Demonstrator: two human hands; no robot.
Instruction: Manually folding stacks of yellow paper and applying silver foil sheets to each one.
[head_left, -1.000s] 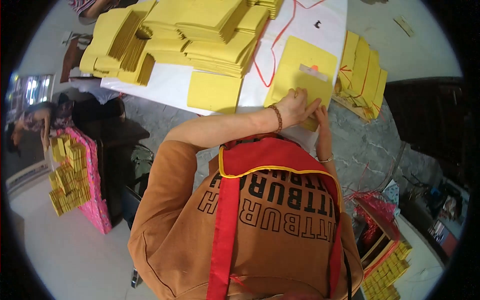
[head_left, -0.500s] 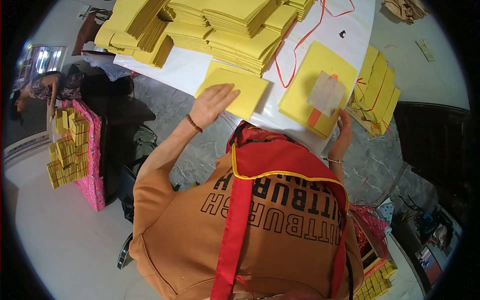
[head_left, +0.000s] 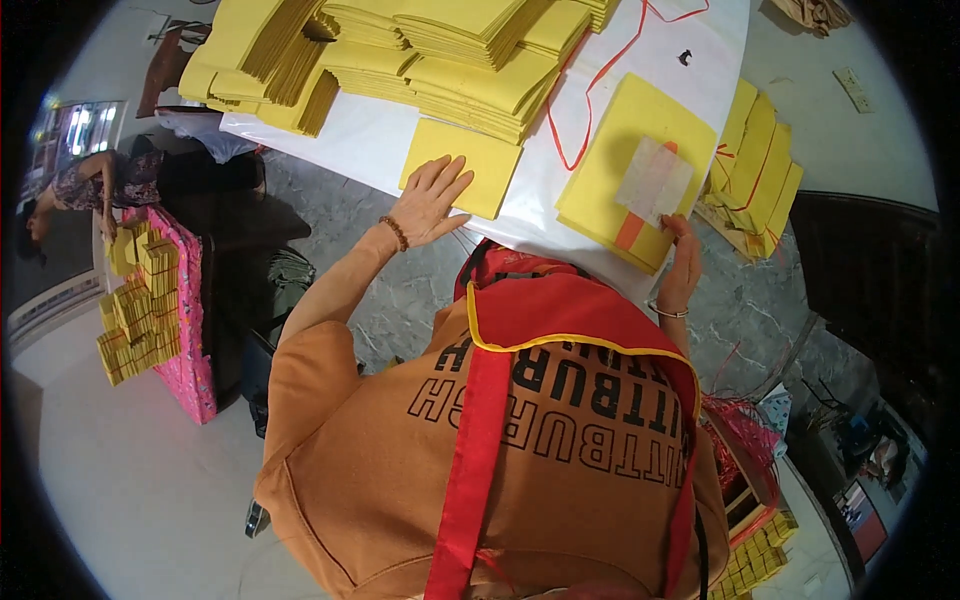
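small yellow stack on white table, just below the big yellow piles | left hand flat on it, fingers spread | right hand at bundle edge right of it, fingers together | advice: press evenly, slide whole stack.

We see large stacks of yellow paper sheets covering the far end of the white table. A red cord loops across the tabletop. A second pile of yellow sheets sits at the table's right edge. At left, another person bends beside a pink crate with bundled yellow packets. The floor is pale.
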